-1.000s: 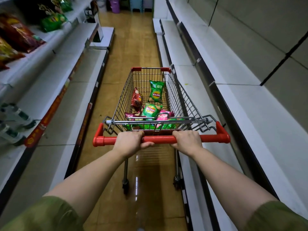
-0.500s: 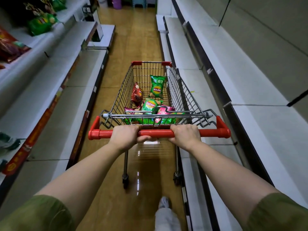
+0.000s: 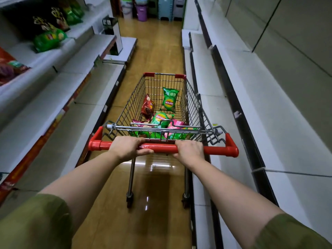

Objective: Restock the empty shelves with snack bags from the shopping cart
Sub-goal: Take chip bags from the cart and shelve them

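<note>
A wire shopping cart with a red handle stands in a store aisle on a tan floor. The left hand grips the handle left of its middle, fingers curled over the bar, thumb along its near side. The right hand grips the handle right of its middle, fingers wrapped over the bar.

Snack bags lie inside the cart. A green chip bag leans near the cart's far end. A red bag stands just left of it, by the cart's left wall. A pile of green and pink bags fills the cart's near end, just beyond the handle.

White shelves run along the cart's right side. To the cart's left, an upper shelf holds a green snack bag beside darker bags.
</note>
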The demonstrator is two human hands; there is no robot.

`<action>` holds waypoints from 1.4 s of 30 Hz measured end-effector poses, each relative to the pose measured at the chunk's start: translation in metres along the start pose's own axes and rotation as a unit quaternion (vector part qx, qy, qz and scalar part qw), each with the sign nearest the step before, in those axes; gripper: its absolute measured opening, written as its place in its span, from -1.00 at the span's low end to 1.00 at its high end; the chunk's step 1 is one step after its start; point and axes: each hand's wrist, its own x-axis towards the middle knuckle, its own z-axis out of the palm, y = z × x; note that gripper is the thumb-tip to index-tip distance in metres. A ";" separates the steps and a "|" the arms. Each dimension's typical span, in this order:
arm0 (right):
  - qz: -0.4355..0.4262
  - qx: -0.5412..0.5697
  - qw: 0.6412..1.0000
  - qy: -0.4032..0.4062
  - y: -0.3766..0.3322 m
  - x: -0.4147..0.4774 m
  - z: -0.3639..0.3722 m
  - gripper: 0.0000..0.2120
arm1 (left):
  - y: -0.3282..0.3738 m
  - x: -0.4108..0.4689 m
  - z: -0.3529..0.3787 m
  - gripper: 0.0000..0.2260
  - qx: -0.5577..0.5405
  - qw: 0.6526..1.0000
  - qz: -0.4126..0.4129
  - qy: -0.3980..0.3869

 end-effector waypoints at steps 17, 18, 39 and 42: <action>-0.003 0.029 0.999 -0.033 0.013 0.049 -0.024 -0.73 | -0.018 0.054 -0.016 -0.39 -0.009 0.996 -0.031 -0.080; -0.008 0.035 0.999 -0.037 0.013 0.048 -0.024 -0.71 | -0.017 0.053 -0.017 -0.39 -0.021 0.995 -0.037 -0.093; 0.032 0.261 0.959 0.103 0.011 0.123 -0.104 -0.67 | -0.026 0.136 -0.090 -0.51 -0.193 0.980 -0.013 0.035; 0.041 0.266 0.959 0.087 0.029 0.146 -0.098 -0.70 | -0.036 0.159 -0.084 -0.53 -0.202 0.978 -0.039 0.024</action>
